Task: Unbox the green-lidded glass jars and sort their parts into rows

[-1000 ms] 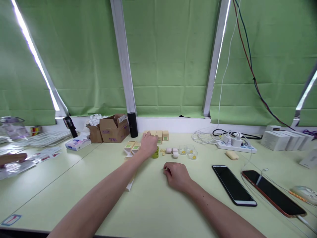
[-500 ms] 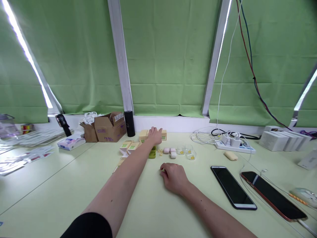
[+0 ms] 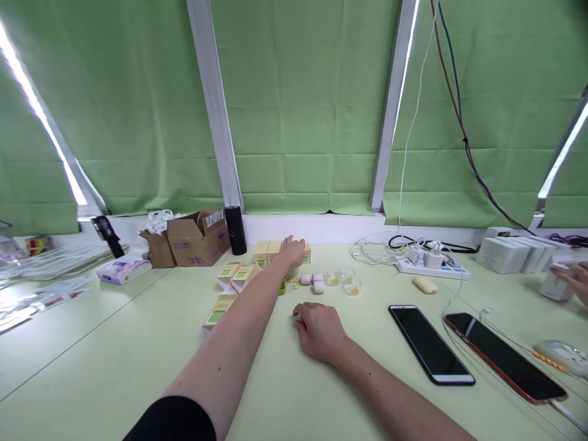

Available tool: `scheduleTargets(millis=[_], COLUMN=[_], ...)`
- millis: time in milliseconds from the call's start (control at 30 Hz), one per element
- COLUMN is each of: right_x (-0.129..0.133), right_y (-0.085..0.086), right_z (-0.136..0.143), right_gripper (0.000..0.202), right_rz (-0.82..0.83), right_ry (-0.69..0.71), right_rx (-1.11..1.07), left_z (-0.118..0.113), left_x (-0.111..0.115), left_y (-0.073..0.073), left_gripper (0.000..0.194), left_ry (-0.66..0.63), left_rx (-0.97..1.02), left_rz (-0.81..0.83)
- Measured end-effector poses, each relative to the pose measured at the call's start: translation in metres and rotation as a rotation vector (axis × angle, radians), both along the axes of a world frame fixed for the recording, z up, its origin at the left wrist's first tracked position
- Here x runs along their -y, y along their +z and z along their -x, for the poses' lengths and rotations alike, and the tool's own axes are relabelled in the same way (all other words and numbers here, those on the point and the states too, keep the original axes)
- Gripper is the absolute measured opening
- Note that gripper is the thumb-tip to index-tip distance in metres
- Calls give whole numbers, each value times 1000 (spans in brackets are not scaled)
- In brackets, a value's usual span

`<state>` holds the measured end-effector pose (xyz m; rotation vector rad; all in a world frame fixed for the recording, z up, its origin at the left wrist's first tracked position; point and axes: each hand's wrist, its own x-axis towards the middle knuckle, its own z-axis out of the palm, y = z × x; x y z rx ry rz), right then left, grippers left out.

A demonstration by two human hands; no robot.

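My left hand (image 3: pixel 293 251) reaches to the far side of the table, its fingers over a small kraft-coloured box (image 3: pixel 307 254) at the right end of a row. The hand covers most of that box, and its fingertips are partly hidden. More such boxes with green labels (image 3: pixel 261 252) stand left of the hand, and others (image 3: pixel 227 272) lie beside the forearm. Just below the left wrist, a green case (image 3: pixel 282 286) is mostly covered. My right hand (image 3: pixel 319 329) rests on the table in a loose curl, with nothing visible in it.
Small yellow pieces (image 3: pixel 294 282), pale pink cases (image 3: pixel 318 286) and clear round cases (image 3: pixel 351 286) lie mid-table. Two phones (image 3: pixel 429 343) (image 3: pixel 505 355), cables and a power strip (image 3: pixel 432 269) are on the right. Another person's hand (image 3: pixel 577 282) touches a white box (image 3: pixel 555 285). A cardboard box (image 3: pixel 195 242) stands left.
My left hand and the small box under it have shifted slightly right. My right hand stays in place. Another person's hand has appeared at the far right. The view has turned slightly.
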<state>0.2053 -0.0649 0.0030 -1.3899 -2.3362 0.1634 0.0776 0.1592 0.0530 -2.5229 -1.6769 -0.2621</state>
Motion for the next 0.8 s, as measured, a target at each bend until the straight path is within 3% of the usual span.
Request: scheduleTargets(millis=[233,433,533,633,700,800], right_x=[0,-7,-15,-25,-32,-39], right_y=[-1,-1,4,12,18,25], right_z=[-1,-8,-21,-39,-50,-59], right_gripper=[19,20,17,18,19,21], right_rz=[-16,-63,-133,-235,-263,-243], right_ry=[7,-37,-133,-255,-318,-327], right_rx=[-12,-136,-262,-430,-558,-668], left_z=[-4,-1,5,15,23,33], left_x=[15,44,73,117,149,189], left_y=[10,41,60,72,72,59], left_gripper=[30,26,26,27,24,21], left_ry=[20,-11,-66,-140,-223,-261], left_rx=[150,319,389,429,481,512], left_rz=[5,31,34,38,48,59])
